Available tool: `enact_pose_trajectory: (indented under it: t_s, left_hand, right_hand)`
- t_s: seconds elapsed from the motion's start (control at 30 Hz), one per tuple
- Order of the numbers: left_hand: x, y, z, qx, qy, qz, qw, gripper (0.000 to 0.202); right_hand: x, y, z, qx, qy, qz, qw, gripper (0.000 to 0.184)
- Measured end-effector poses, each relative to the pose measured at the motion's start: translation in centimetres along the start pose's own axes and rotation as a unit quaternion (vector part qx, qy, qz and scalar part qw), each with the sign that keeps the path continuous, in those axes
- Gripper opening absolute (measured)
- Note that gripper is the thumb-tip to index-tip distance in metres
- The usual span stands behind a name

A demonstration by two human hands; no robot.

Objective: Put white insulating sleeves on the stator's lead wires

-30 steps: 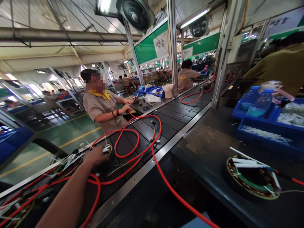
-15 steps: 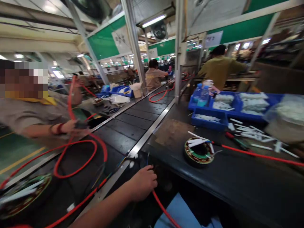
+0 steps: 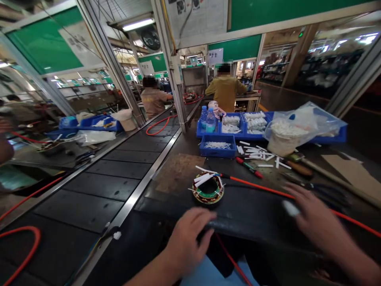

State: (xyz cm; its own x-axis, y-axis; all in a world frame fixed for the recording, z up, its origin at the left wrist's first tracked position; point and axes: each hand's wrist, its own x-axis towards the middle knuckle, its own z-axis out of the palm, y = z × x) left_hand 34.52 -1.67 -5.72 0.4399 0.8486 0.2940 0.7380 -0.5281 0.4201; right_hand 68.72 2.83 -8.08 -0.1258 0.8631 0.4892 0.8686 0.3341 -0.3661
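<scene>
A ring-shaped motor stator (image 3: 208,197) with white sleeves on top lies on the dark workbench. Its red cable (image 3: 256,184) runs right across the bench. My left hand (image 3: 190,236) is at the bench's front edge, just below the stator, thumb and fingers apart and nothing between them. Over the bench at right is my right hand (image 3: 312,218), slightly blurred, fingers stretched out, beside the cable and close to dark-handled pliers (image 3: 330,194). Something white wraps its thumb. Another stretch of red cable hangs below the bench edge, near my left hand.
Blue bins (image 3: 217,146) hold white sleeves and bottles at the back. A bagged tub (image 3: 281,139), loose white tubes (image 3: 262,153) and a red-green tool (image 3: 249,167) lie nearby. A conveyor (image 3: 98,194) with a red cable loop runs at left; co-workers are beyond it.
The view has swung right. My right hand has come into view over the bench. My left hand has moved towards the stator, its fingers parted. The left-hand co-worker has mostly left the picture.
</scene>
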Motion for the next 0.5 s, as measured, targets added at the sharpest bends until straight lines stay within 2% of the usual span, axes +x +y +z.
enact_pose_trajectory:
  t_s: [0.03,0.07,0.13,0.2,0.27,0.37,0.43,0.5]
  left_hand:
    - [2.4,0.6,0.4,0.031,0.049,-0.004,0.998,0.043]
    - [4.6,0.9,1.1,0.061,0.068,-0.021,0.996,0.051]
    - [7.7,0.7,2.8,0.100,0.054,-0.073,0.991,0.067]
    - [8.9,-0.3,4.2,0.113,0.040,-0.099,0.988,0.065]
    - [8.7,-1.6,4.5,0.091,0.016,-0.064,0.994,0.056]
    - [7.5,-3.1,3.4,0.022,-0.045,0.056,0.997,0.052]
    - [7.3,-3.5,2.9,-0.010,-0.040,0.108,0.993,0.046]
    - [7.5,-3.5,2.9,-0.018,-0.001,0.130,0.991,0.039]
  right_hand:
    - [1.8,-1.3,1.8,0.005,-0.052,-0.026,0.998,0.043]
    - [3.6,-2.8,3.5,0.020,-0.079,-0.053,0.995,0.048]
    - [6.8,-5.5,6.6,0.047,-0.100,-0.089,0.990,0.051]
    - [8.6,-7.0,8.5,0.061,-0.127,-0.094,0.986,0.046]
    - [8.4,-7.0,9.1,0.061,-0.149,-0.086,0.983,0.038]
    - [5.6,-5.7,8.9,0.044,-0.171,-0.088,0.980,0.026]
    - [3.8,-5.0,8.7,0.038,-0.197,-0.082,0.976,0.023]
    - [2.8,-4.7,8.7,0.047,-0.218,-0.058,0.973,0.020]
